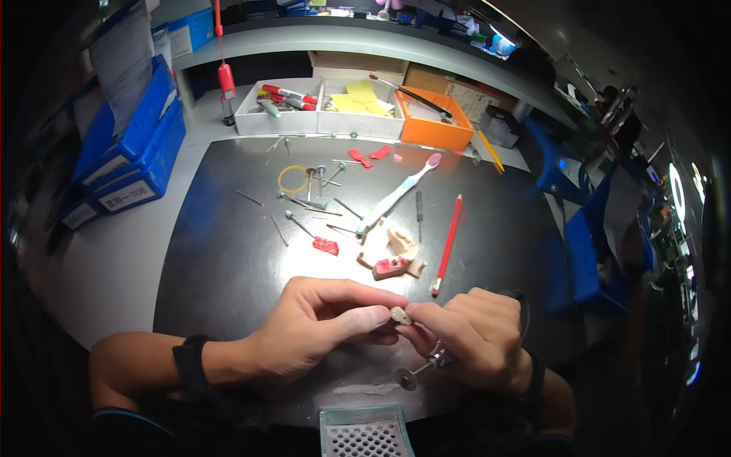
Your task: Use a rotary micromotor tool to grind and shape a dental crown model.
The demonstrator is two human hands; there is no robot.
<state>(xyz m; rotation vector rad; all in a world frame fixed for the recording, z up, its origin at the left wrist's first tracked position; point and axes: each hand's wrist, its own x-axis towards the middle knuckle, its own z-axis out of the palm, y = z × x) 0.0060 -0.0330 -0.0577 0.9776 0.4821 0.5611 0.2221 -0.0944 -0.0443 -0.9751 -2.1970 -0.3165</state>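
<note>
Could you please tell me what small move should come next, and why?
Perhaps bring the disc toward the small pale piece: the right hand grips its rotary tool, yet the disc sits apart from the piece, which the left hand pinches.

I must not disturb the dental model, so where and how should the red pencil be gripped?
Best pinch the red pencil at mid-shaft, probably from its right: it lies flat, long and thin, with the dental model close on its left.
</note>
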